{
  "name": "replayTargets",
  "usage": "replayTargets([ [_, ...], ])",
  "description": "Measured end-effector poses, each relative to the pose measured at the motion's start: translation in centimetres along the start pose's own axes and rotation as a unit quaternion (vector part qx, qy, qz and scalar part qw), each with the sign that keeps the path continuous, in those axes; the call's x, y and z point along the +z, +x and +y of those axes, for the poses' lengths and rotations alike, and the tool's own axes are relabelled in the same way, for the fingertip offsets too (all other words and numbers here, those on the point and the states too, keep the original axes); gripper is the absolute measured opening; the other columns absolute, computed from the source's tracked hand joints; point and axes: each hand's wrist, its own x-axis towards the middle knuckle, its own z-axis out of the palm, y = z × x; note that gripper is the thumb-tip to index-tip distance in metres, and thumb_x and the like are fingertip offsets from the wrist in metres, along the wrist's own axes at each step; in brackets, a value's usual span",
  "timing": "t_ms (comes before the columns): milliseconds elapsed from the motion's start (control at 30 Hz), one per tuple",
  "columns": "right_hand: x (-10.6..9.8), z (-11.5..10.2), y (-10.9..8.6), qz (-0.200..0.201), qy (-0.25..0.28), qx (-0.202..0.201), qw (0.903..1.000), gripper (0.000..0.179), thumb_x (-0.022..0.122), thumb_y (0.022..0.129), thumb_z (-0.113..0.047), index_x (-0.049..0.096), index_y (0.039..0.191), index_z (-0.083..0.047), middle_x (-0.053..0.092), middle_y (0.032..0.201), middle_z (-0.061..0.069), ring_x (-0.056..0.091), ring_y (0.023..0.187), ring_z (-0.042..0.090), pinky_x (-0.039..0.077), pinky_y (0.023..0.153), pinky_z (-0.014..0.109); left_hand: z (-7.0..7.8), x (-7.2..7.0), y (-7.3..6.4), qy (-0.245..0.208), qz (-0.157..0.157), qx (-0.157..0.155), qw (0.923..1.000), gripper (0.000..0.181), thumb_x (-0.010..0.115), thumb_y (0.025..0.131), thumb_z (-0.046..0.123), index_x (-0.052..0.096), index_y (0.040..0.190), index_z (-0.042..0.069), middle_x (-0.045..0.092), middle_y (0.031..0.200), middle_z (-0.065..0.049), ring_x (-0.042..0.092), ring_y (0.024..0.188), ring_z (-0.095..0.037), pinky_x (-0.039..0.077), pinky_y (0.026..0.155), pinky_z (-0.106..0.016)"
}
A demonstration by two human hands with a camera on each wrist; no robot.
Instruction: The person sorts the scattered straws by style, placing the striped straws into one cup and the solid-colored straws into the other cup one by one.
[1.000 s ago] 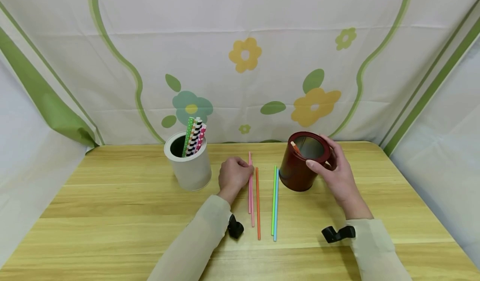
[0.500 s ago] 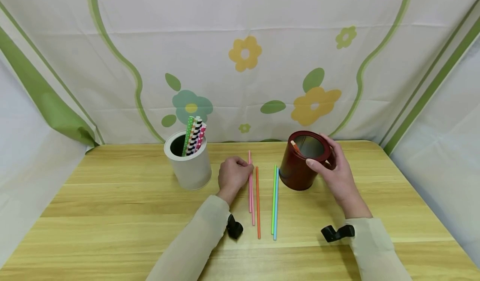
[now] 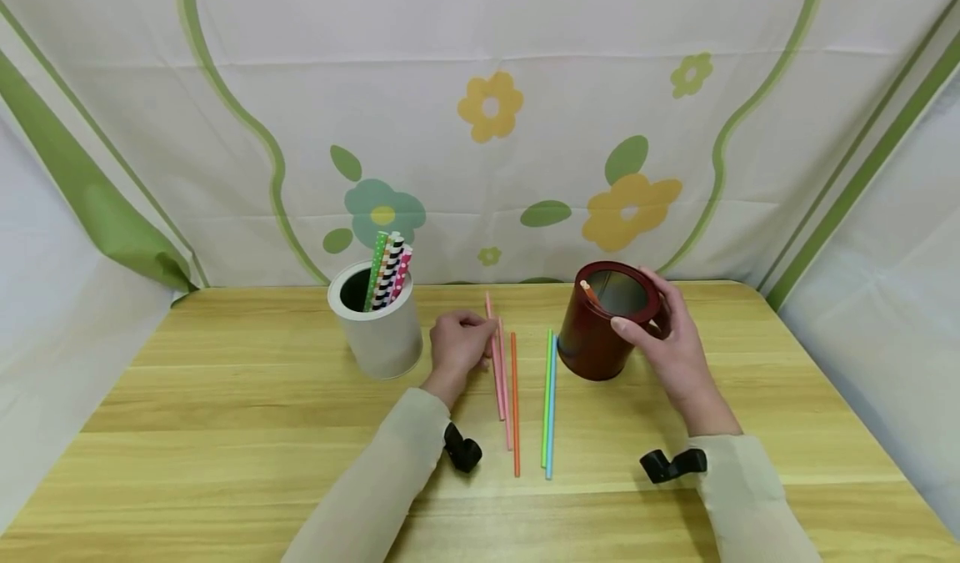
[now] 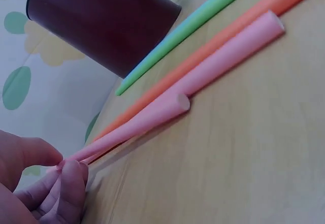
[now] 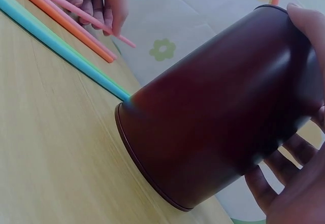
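Note:
My left hand [image 3: 459, 344] pinches a pink straw [image 3: 498, 389] near its far end, between thumb and fingertips. In the left wrist view, that pink straw [image 4: 152, 114] slants with its near end over the second one. The second pink straw [image 3: 506, 413] lies on the table just to its right, and an orange straw [image 3: 515, 413] lies beside that. My right hand [image 3: 678, 363] grips the dark red can [image 3: 596, 346] from the right, thumb at the rim and fingers round the far side. An orange straw [image 3: 590, 295] leans inside the can.
Green straw [image 3: 546, 404] and blue straw [image 3: 552, 417] lie side by side in front of the red can. To the left stands a white can [image 3: 382, 348] holding several patterned straws [image 3: 388, 271]. A flowered cloth [image 3: 420, 87] hangs behind the wooden table [image 3: 187, 429].
My left hand has shifted slightly left with the pinched pink straw, whose far end has swung left, away from the other pink straw. My right hand and the red can stay put.

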Motion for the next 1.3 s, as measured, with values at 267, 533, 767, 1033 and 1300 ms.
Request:
replayTargets([
  [267,0.0,0.1,0.0,0.004,0.000,0.001,1.0000,0.078,0.073,0.102,-0.012,0.036,0.167,-0.030,0.039,0.173,0.005,0.048,0.138,0.005,0.043,0.102,0.009,0.3,-0.6,-0.5,0.014,-0.002,0.038,0.9992,0.009,0.072,0.096,0.010,0.076,0.099,0.003,0.073,0.076,-0.008,0.060,0.050,-0.013,0.049,0.047,-0.021],
  [533,0.1,0.0,-0.1,0.005,0.000,0.006,1.0000,0.078,0.074,0.101,-0.012,0.036,0.167,-0.031,0.040,0.171,0.005,0.048,0.138,0.005,0.043,0.102,0.010,0.8,-0.9,-1.1,0.034,0.008,0.063,0.9974,0.010,0.074,0.097,0.011,0.078,0.103,0.005,0.077,0.090,-0.009,0.068,0.067,-0.015,0.053,0.059,-0.023],
  [767,0.0,0.2,0.0,0.005,0.000,0.003,1.0000,0.078,0.073,0.102,-0.012,0.036,0.167,-0.031,0.040,0.170,0.007,0.048,0.138,0.005,0.044,0.102,0.009,2.0,-0.9,-2.5,0.011,-0.006,0.098,0.9951,0.012,0.073,0.095,0.008,0.078,0.105,0.005,0.076,0.095,-0.010,0.068,0.075,-0.018,0.058,0.064,-0.026],
  [1033,0.1,0.1,0.0,0.005,0.010,0.005,0.9999,0.079,0.074,0.101,-0.010,0.036,0.167,-0.030,0.040,0.170,0.007,0.048,0.138,0.007,0.044,0.101,0.010,4.1,-1.1,-4.1,-0.072,-0.033,0.108,0.9910,0.011,0.073,0.097,0.007,0.078,0.107,0.005,0.075,0.096,-0.010,0.072,0.076,-0.020,0.064,0.070,-0.034],
  [1300,0.1,0.3,0.0,0.008,0.002,-0.001,1.0000,0.077,0.073,0.102,-0.011,0.037,0.167,-0.030,0.039,0.172,0.006,0.048,0.137,0.006,0.044,0.102,0.010,6.8,-2.1,-5.0,-0.170,-0.027,0.127,0.9769,0.015,0.074,0.100,0.008,0.077,0.114,0.006,0.074,0.098,-0.007,0.071,0.075,-0.013,0.061,0.067,-0.027],
])
